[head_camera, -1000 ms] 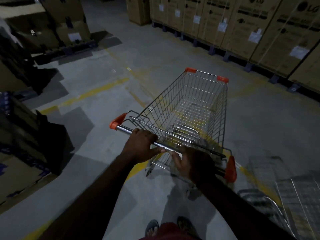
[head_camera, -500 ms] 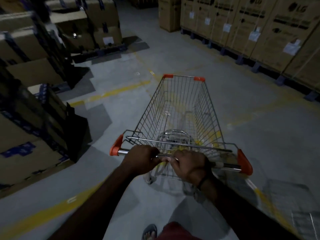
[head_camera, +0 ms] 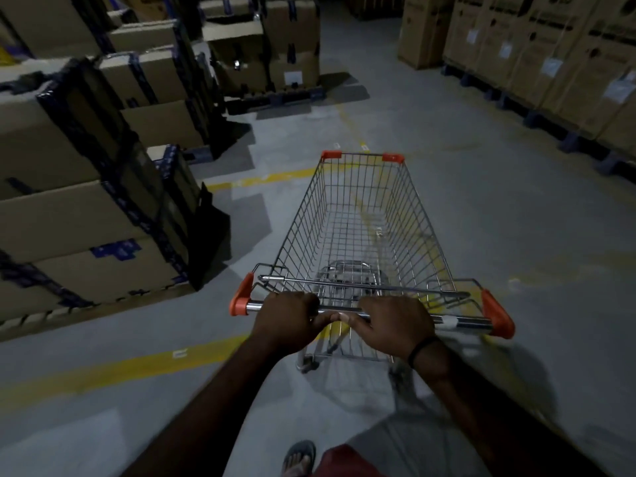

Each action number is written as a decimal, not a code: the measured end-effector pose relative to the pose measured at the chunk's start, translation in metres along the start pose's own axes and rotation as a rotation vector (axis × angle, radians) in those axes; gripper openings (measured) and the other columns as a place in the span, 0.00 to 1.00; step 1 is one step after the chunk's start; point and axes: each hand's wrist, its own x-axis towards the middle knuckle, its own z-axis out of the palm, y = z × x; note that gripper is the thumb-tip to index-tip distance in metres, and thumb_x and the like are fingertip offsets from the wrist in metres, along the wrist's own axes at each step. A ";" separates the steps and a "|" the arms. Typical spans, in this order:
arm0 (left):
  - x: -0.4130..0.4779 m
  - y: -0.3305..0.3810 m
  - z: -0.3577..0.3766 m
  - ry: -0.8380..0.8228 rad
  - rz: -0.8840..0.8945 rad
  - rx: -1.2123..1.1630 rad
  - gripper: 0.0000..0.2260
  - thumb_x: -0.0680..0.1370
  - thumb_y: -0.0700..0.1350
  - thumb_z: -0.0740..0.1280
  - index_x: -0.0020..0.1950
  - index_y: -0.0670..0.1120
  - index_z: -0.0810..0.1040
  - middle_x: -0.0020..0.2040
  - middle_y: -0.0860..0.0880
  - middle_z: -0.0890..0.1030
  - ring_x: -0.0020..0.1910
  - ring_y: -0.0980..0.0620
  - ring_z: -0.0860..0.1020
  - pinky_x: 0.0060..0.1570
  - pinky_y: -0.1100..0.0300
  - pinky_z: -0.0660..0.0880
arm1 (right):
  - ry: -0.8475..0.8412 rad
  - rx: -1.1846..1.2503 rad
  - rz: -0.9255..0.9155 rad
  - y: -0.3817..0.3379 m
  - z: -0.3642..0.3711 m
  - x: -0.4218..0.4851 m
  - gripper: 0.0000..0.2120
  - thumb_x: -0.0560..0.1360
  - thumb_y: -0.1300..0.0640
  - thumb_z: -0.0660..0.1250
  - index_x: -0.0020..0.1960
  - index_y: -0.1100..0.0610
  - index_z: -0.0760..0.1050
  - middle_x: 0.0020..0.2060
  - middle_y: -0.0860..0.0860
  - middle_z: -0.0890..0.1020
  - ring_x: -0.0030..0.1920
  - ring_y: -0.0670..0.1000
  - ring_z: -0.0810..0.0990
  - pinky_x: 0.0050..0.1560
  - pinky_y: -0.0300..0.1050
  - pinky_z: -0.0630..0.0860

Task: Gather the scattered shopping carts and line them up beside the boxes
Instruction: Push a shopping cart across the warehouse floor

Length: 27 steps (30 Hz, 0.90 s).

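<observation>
Two hands on one cart: my left hand (head_camera: 287, 320) and right hand (head_camera: 395, 327) are both curled tight round the chrome handle bar (head_camera: 461, 321) of the silver wire shopping cart w/ orange corner caps (head_camera: 358, 215), thumbs nearly meeting. In the last sec it's swung left and now points straight up the grey concrete floor (head_camera: 516, 208). Taped brown cardboard boxes (head_camera: 69, 215) are near on my left, tall printed cartons (head_camera: 550, 63) well apart on the right. The other cart's out of view. Prob. still in transit, not lined up yet.

Both hands (head_camera: 344, 320) grip the shopping cart (head_camera: 358, 232) handle (head_camera: 461, 321).
</observation>
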 end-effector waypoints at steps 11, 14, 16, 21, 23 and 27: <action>-0.056 -0.021 -0.003 0.095 -0.192 0.002 0.33 0.75 0.76 0.45 0.41 0.51 0.75 0.38 0.51 0.80 0.40 0.46 0.80 0.41 0.55 0.61 | -0.170 0.000 -0.215 -0.038 -0.007 0.030 0.31 0.77 0.27 0.49 0.53 0.50 0.77 0.49 0.51 0.85 0.52 0.56 0.83 0.46 0.48 0.75; -0.075 -0.030 -0.008 0.110 -0.266 0.000 0.33 0.75 0.76 0.45 0.41 0.51 0.75 0.37 0.52 0.80 0.40 0.47 0.79 0.42 0.54 0.63 | -0.184 0.013 -0.283 -0.057 -0.006 0.037 0.31 0.77 0.27 0.49 0.53 0.50 0.77 0.50 0.51 0.85 0.52 0.55 0.83 0.46 0.47 0.74; -0.087 -0.036 -0.009 0.115 -0.309 0.009 0.34 0.75 0.76 0.44 0.40 0.51 0.75 0.37 0.52 0.79 0.39 0.47 0.79 0.42 0.54 0.65 | -0.197 0.025 -0.328 -0.070 -0.005 0.042 0.30 0.78 0.27 0.49 0.52 0.51 0.77 0.50 0.51 0.84 0.52 0.55 0.83 0.46 0.47 0.74; -0.121 -0.057 -0.012 0.115 -0.386 0.053 0.30 0.77 0.74 0.50 0.39 0.51 0.75 0.35 0.52 0.79 0.37 0.47 0.79 0.41 0.54 0.70 | -0.232 0.046 -0.436 -0.106 -0.003 0.054 0.30 0.78 0.27 0.48 0.52 0.50 0.76 0.49 0.51 0.84 0.52 0.54 0.82 0.46 0.47 0.74; -0.134 -0.065 -0.018 0.086 -0.432 0.070 0.28 0.77 0.74 0.52 0.40 0.52 0.74 0.37 0.51 0.80 0.40 0.46 0.80 0.42 0.54 0.68 | -0.249 0.046 -0.471 -0.122 -0.001 0.059 0.31 0.77 0.27 0.48 0.50 0.51 0.76 0.49 0.51 0.84 0.51 0.54 0.82 0.45 0.46 0.72; -0.154 -0.093 -0.040 -0.142 -0.568 0.016 0.34 0.73 0.78 0.51 0.47 0.49 0.77 0.43 0.49 0.83 0.44 0.46 0.81 0.43 0.55 0.70 | -0.270 0.077 -0.550 -0.160 0.005 0.069 0.41 0.69 0.21 0.38 0.49 0.51 0.76 0.48 0.50 0.84 0.50 0.53 0.82 0.44 0.46 0.73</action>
